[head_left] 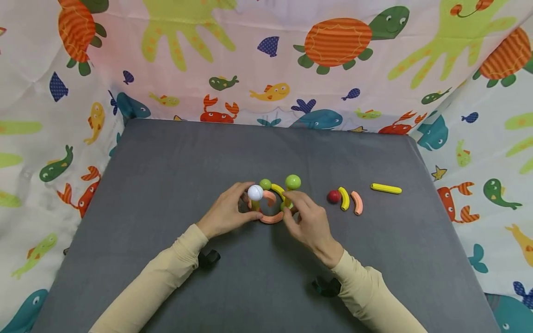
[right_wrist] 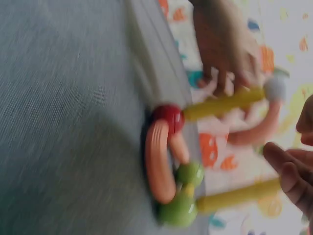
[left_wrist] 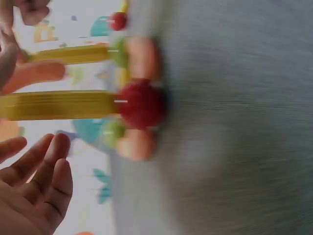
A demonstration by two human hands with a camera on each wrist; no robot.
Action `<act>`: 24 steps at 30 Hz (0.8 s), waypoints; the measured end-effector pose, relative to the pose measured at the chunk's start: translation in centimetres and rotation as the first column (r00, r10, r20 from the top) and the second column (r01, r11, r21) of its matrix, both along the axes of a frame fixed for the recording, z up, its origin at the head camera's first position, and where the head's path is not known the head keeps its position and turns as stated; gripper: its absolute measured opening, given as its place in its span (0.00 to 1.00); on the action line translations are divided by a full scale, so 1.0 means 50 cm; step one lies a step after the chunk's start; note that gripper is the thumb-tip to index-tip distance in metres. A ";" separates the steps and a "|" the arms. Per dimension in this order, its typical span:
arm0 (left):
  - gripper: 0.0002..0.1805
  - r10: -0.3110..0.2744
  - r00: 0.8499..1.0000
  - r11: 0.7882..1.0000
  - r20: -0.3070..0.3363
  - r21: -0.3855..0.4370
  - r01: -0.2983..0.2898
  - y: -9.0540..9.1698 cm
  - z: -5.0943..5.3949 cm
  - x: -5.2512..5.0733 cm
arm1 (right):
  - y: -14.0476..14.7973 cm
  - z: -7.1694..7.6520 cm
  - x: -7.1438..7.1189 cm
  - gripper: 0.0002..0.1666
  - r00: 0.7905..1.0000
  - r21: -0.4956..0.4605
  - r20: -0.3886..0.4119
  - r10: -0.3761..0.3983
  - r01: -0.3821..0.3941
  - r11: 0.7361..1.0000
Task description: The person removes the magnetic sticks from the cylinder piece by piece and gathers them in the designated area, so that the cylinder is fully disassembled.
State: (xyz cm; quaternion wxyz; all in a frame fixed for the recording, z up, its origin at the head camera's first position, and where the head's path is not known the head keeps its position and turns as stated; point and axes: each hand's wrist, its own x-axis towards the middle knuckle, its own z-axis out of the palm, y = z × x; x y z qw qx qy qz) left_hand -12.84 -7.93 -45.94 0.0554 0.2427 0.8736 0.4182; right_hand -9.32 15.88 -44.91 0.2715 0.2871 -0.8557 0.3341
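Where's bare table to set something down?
The grey table is bare left of the left hand and between the assembled toy and patterned backdrop. Crowded: around the toy and right hand, and by the loose red ball.

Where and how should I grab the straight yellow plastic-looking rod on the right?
Grip the straight yellow plastic-looking rod at mid-length, probably from above with the right hand, pinching its two long sides. It is slim and lies flat, roughly crosswise; the nearest loose piece, a curved peach plastic-looking tube, sits apart on its left.
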 end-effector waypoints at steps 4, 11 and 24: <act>0.37 -0.022 0.995 0.997 -0.097 0.066 0.029 0.000 0.045 0.000 | -0.037 0.017 -0.003 0.24 0.998 0.074 0.063 0.012 -0.016 0.997; 0.16 -0.052 0.968 0.989 -0.247 0.119 0.084 0.015 0.070 0.004 | -0.062 0.012 -0.017 0.20 0.993 0.030 0.112 0.043 -0.046 0.998; 0.13 -0.041 0.965 0.984 -0.259 0.156 0.084 0.013 0.067 -0.002 | -0.074 0.008 -0.024 0.12 0.997 0.076 0.071 -0.018 0.012 0.997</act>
